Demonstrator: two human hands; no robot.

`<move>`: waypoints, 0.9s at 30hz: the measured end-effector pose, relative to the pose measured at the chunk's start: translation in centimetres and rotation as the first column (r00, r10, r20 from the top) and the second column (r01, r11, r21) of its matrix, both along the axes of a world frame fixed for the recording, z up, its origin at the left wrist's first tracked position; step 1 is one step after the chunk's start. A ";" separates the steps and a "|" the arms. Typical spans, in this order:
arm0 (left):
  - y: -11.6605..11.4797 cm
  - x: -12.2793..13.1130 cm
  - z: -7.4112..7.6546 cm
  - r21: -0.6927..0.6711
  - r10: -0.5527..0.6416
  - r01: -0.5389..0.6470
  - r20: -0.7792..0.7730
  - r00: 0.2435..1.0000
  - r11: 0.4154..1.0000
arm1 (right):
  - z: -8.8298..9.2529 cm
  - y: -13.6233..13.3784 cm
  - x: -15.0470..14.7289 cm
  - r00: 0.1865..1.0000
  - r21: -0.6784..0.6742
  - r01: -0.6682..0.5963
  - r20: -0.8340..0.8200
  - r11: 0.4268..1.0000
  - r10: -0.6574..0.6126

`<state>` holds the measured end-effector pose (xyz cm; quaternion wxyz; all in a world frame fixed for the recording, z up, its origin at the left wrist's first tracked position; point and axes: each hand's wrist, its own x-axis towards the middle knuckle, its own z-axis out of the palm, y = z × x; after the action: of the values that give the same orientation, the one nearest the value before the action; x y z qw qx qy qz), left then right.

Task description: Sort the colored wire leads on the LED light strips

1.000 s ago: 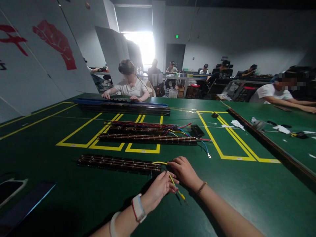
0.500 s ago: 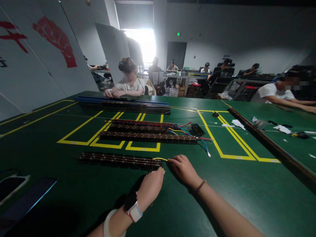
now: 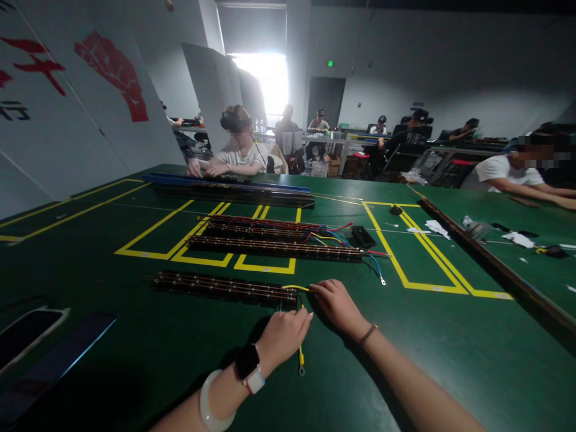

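Observation:
A long dark strip of terminal blocks (image 3: 225,287) lies on the green table (image 3: 450,348) in front of me. My left hand (image 3: 282,336) is closed near the strip's right end, pinching a yellow wire (image 3: 300,354) that hangs down and ends in a ring lug. My right hand (image 3: 336,305) rests just right of the strip, fingers curled on a second yellow wire (image 3: 294,288) that leaves the strip's end. A watch and a pale bangle sit on my left wrist, a bead bracelet on my right.
Two more wired strips (image 3: 274,247) lie in yellow-taped boxes beyond, with red, blue and yellow leads. A long blue-edged rail (image 3: 234,187) lies farther back, where a seated person works. Two phones (image 3: 27,330) lie at the left. Other people sit at the right table (image 3: 517,240).
My left hand went forward to the strip's end, then drew back a little; the yellow wire with its lug now hangs below it. My right hand stayed at the strip's end.

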<state>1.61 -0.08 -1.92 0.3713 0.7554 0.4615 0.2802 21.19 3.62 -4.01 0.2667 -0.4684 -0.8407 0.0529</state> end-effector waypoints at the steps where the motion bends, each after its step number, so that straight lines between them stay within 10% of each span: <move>1: -0.1 0.0 0.3 -0.011 -0.035 0.035 0.027 0.999 0.999 | 0.3 -0.1 -0.1 1.000 -0.017 0.002 -0.017 1.000 -0.002; 8: -0.4 -0.2 1.1 -0.180 -0.187 0.213 0.147 0.971 0.960 | 1.2 -1.2 -2.3 0.999 -0.223 -0.037 -0.025 0.974 0.033; 19: 0.5 0.5 0.1 -0.521 -0.060 0.319 0.453 0.889 0.792 | 4.4 2.2 -1.2 0.978 -0.479 0.120 0.207 0.869 -0.020; 27: 0.3 1.2 -1.0 -0.626 0.142 0.328 0.580 0.802 0.708 | 4.6 2.3 -0.5 0.993 -0.540 -0.074 0.033 0.839 0.109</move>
<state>2.86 0.25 -2.94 0.7672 0.4548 0.3524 0.2834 20.68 5.92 0.56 0.0955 -0.4848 -0.8216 0.2843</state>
